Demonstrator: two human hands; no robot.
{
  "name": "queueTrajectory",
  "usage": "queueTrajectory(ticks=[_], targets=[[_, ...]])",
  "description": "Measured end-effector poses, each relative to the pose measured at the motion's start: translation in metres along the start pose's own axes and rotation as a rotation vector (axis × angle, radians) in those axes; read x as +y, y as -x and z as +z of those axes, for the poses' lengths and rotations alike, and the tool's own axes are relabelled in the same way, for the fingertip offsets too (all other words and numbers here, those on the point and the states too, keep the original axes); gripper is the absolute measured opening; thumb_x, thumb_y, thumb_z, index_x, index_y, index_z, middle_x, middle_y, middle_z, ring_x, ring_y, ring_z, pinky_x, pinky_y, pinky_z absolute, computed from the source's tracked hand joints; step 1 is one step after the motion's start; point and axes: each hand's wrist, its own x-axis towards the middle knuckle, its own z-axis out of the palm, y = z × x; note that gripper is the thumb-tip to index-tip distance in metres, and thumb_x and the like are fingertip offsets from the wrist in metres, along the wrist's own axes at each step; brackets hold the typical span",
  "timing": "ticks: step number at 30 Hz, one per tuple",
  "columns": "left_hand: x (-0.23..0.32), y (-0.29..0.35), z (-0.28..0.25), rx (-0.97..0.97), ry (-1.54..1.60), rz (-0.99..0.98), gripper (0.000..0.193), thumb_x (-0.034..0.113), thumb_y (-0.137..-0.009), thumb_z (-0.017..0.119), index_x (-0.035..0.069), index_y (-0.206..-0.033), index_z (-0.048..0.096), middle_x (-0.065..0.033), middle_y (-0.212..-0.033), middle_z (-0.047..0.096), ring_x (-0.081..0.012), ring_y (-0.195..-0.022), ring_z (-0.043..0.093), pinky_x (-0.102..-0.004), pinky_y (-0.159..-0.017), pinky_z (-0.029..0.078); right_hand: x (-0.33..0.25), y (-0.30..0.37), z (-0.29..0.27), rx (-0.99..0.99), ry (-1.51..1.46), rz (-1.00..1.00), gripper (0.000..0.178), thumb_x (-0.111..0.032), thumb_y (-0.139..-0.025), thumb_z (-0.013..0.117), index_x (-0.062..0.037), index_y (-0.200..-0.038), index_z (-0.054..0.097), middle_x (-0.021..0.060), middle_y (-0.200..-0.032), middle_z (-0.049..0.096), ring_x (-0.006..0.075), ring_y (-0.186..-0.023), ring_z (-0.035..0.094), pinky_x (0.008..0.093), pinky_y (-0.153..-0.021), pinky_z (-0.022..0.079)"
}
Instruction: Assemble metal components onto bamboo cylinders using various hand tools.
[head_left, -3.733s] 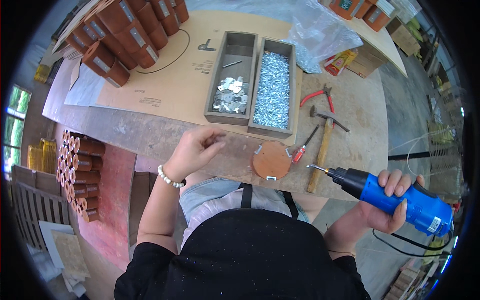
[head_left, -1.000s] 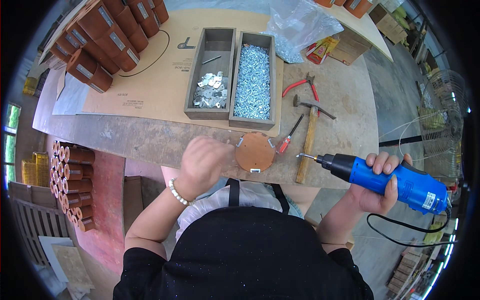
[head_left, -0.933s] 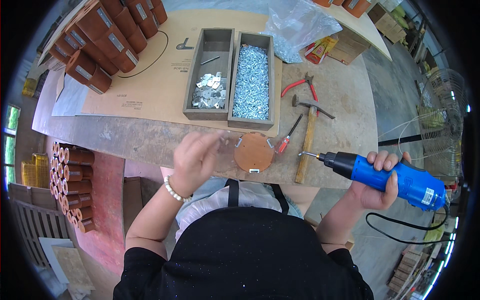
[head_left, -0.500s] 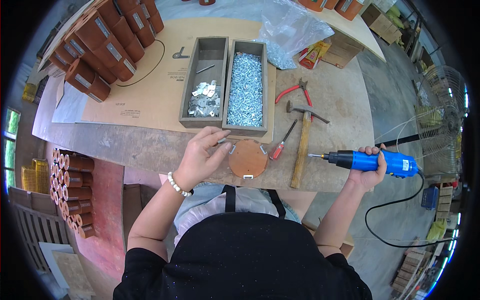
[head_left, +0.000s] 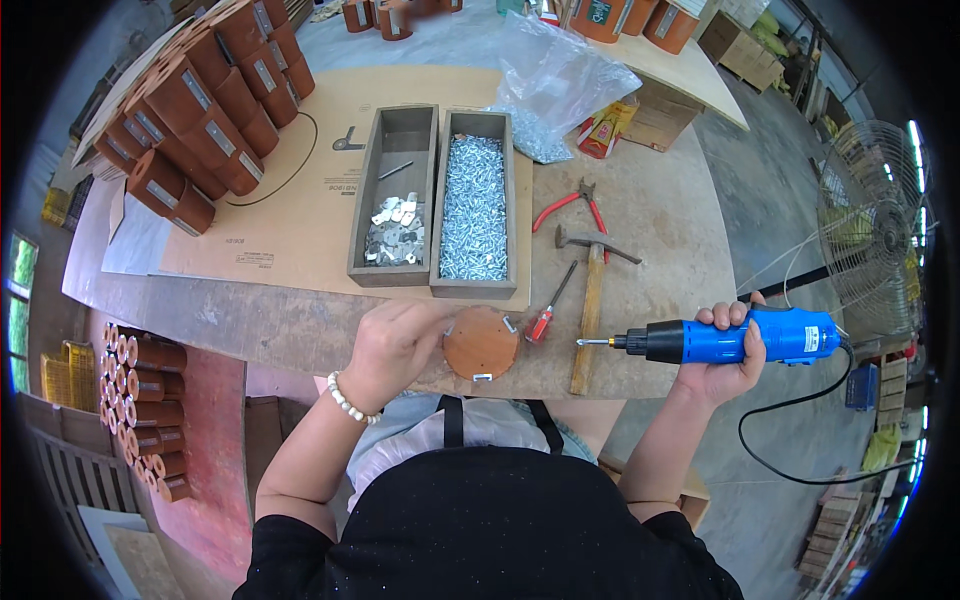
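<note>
My right hand (head_left: 722,350) is wrapped round a blue electric screwdriver (head_left: 775,337), its bit pointing left above the table's right front edge. A reddish-brown round piece (head_left: 480,345) with small pale metal clips on its rim lies near the front edge. My left hand (head_left: 393,345) is at its upper left edge, fingers bent and pinched together; what they hold, if anything, is hidden. Behind are a grey tray (head_left: 357,240) of small flat metal plates and a second grey tray (head_left: 510,262) full of silvery screws.
Right of the round piece lie a red-handled screwdriver (head_left: 541,325), a hammer (head_left: 588,330) and red-handled pliers (head_left: 596,215). A clear plastic bag (head_left: 560,75) stands behind the trays. Brown cylinders (head_left: 180,90) are stacked at the far left. A fan (head_left: 880,220) stands at the right.
The view has shifted, so the table sits lower in it. My left hand has turned and its fingers have closed in at the round piece's edge. The right hand still holds the electric screwdriver.
</note>
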Motion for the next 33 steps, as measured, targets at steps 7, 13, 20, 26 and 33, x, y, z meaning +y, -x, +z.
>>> queueTrajectory(ticks=[7, 13, 20, 26, 33], targets=[[-0.018, -0.013, 0.005, -0.175, -0.011, 0.295, 0.028, 0.000, -0.063, 0.063, 0.006, -0.091, 0.065, -0.0094, -0.100, 0.063, -0.0270, -0.090, 0.060, -0.0354, -0.076, 0.049, 0.002, 0.002, 0.030, -0.109, -0.037, -0.009, 0.049, -0.013, -0.079, 0.051, -0.0014, -0.123, 0.035, 0.0080, -0.082, 0.051, 0.0182, -0.073, 0.051, 0.0362, -0.067, 0.046], [-0.022, -0.012, -0.011, -0.421, -0.132, 0.492, 0.035, 0.013, -0.068, 0.060, 0.008, -0.103, 0.060, -0.0075, -0.119, 0.054, -0.0245, -0.104, 0.053, -0.0352, -0.085, 0.045, -0.002, 0.009, 0.039, -0.168, -0.051, 0.003, 0.052, -0.013, -0.080, 0.052, -0.0025, -0.126, 0.032, 0.0082, -0.081, 0.050, 0.0181, -0.072, 0.051, 0.0370, -0.068, 0.047], [-0.023, -0.018, -0.020, -0.630, -0.315, 0.619, 0.042, 0.019, -0.076, 0.055, 0.011, -0.116, 0.047, -0.0115, -0.137, 0.035, -0.0278, -0.121, 0.040, -0.0388, -0.095, 0.038, -0.006, 0.014, 0.049, -0.182, -0.018, -0.023, 0.050, -0.012, -0.080, 0.050, -0.0015, -0.125, 0.033, 0.0072, -0.081, 0.049, 0.0164, -0.070, 0.051, 0.0341, -0.066, 0.047], [-0.042, -0.030, -0.001, -0.648, -0.152, 0.741, 0.043, 0.022, -0.073, 0.062, 0.005, -0.109, 0.044, -0.0143, -0.138, 0.032, -0.0328, -0.123, 0.038, -0.0393, -0.098, 0.037, -0.005, 0.013, 0.053, -0.204, -0.003, -0.032, 0.050, -0.012, -0.080, 0.051, -0.0022, -0.125, 0.032, 0.0068, -0.080, 0.049, 0.0163, -0.069, 0.051, 0.0338, -0.066, 0.047], [-0.041, -0.005, 0.015, -0.625, 0.302, 0.483, 0.061, 0.021, -0.068, 0.073, 0.002, -0.115, 0.039, -0.0242, -0.137, 0.030, -0.0391, -0.124, 0.037, -0.0439, -0.098, 0.037, -0.007, 0.010, 0.050, -0.178, 0.007, -0.058, 0.051, -0.012, -0.079, 0.052, -0.0024, -0.125, 0.032, 0.0066, -0.080, 0.049, 0.0163, -0.069, 0.051, 0.0331, -0.065, 0.048]])
